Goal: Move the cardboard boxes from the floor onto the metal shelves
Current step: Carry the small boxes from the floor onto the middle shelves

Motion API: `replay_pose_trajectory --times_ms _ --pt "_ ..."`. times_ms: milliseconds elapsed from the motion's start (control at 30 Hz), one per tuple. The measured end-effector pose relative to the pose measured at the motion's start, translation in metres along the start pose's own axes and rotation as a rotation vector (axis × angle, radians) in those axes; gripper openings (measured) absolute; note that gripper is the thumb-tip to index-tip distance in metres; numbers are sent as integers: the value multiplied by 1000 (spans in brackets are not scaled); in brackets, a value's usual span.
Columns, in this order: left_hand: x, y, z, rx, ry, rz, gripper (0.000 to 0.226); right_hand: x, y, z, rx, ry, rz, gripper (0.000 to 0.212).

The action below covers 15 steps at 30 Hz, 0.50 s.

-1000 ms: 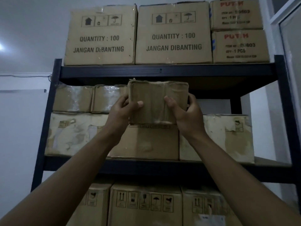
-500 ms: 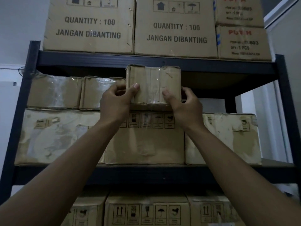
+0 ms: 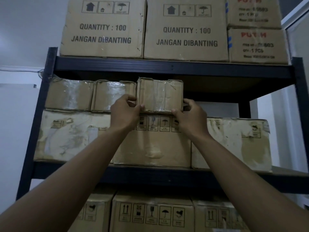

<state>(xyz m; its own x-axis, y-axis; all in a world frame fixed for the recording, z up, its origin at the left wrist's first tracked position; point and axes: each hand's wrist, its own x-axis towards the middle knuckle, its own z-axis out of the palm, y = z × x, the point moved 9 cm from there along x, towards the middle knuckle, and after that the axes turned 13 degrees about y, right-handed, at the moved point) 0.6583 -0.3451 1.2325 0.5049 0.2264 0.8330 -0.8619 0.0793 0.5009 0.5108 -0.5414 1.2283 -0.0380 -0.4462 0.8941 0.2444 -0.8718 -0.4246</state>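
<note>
A small taped cardboard box point(image 3: 159, 95) rests on top of a larger brown box point(image 3: 152, 144) on the middle level of the dark metal shelf point(image 3: 172, 67). My left hand point(image 3: 124, 113) pinches the small box's lower left corner. My right hand point(image 3: 192, 117) grips its lower right corner. The small box stands upright, touching a similar taped box point(image 3: 110, 96) on its left.
Another small taped box point(image 3: 68, 94) sits further left. Two worn boxes point(image 3: 232, 143) flank the middle one. Big "QUANTITY : 100" boxes point(image 3: 185, 29) and two red-lettered boxes point(image 3: 257, 46) fill the top level. More boxes point(image 3: 152, 215) stand below. A gap point(image 3: 215, 106) lies right of the held box.
The small box went up and forward from in front of the shelf onto the larger box, beside the other small boxes. My thumbs slid down to its bottom corners.
</note>
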Motion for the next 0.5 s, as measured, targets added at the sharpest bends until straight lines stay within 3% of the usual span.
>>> replay_pose_trajectory --times_ms 100,200,333,500 --pt "-16 4 -10 -31 12 -22 18 -9 2 -19 111 33 28 23" --pt "-39 9 -14 -229 -83 -165 31 -24 10 -29 354 -99 213 37" --pt "-89 28 0 -516 -341 -331 43 -52 14 -44 609 -245 405 55" --pt "-163 41 15 -775 -587 -586 46 -91 21 -69 879 -367 568 46"
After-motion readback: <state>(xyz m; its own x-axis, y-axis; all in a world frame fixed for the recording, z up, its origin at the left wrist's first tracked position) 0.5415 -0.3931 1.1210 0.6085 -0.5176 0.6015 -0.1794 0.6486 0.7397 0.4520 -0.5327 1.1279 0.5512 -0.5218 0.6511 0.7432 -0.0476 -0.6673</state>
